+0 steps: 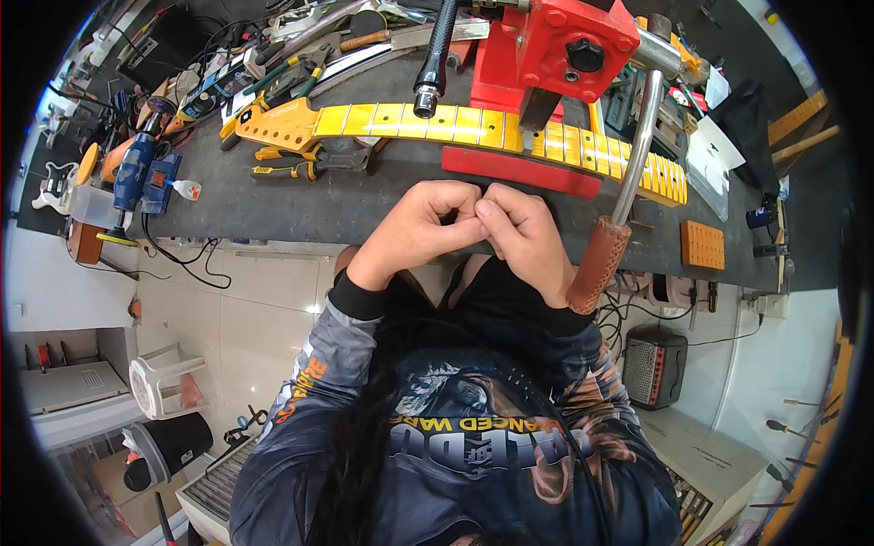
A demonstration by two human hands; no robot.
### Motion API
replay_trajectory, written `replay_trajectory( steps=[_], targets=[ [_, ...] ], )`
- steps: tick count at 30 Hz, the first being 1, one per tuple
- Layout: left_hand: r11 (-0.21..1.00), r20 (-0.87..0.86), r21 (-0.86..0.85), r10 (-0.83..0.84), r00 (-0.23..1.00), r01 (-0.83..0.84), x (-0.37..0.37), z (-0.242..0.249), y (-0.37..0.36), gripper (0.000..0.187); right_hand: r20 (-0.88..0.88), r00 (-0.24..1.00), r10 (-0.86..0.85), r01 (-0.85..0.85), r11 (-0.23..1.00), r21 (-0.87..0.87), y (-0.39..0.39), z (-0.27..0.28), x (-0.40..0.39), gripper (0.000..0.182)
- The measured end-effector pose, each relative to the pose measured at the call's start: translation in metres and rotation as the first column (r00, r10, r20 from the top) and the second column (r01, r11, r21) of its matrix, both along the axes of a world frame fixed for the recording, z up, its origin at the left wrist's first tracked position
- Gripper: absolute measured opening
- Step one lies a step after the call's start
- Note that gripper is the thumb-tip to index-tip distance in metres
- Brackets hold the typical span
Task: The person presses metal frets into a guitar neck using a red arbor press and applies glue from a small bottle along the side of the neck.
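Observation:
My left hand (426, 227) and my right hand (523, 235) meet just in front of the bench edge, fingers curled and fingertips pressed together. Whatever they pinch, if anything, is too small or hidden to name. Beyond them a yellow guitar neck (419, 122) with metal frets lies across the bench, its headstock (273, 126) to the left. A red support block (519, 173) sits at its near side. Over the neck stands a red arbor press (574, 55), its dark ram (541, 107) down close to the fretboard. The press lever's brown leather-wrapped handle (601, 264) hangs beside my right wrist.
A flexible black lamp arm (437, 59) reaches down over the neck. Yellow-handled pliers (309, 162) lie below the headstock. A blue rotary tool (137, 173) stands left; a drilled wooden block (702, 246) is at the right edge. Tools crowd the back of the bench.

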State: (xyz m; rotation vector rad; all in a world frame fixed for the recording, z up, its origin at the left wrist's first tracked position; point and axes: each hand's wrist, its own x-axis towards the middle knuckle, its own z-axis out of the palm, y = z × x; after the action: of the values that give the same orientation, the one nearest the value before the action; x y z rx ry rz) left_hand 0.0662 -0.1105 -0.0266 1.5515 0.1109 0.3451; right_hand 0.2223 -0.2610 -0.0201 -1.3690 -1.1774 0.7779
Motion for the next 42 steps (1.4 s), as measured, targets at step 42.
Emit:
replay_trajectory(
  steps=[42],
  targets=[
    [1.0,0.017,0.007,-0.009,1.0,0.009,-0.0001,-0.0038,0.0016,0.023,0.012,1.0,-0.005,0.005,1.0,-0.005,0.0002,-0.0015,0.0004,0.029]
  ],
)
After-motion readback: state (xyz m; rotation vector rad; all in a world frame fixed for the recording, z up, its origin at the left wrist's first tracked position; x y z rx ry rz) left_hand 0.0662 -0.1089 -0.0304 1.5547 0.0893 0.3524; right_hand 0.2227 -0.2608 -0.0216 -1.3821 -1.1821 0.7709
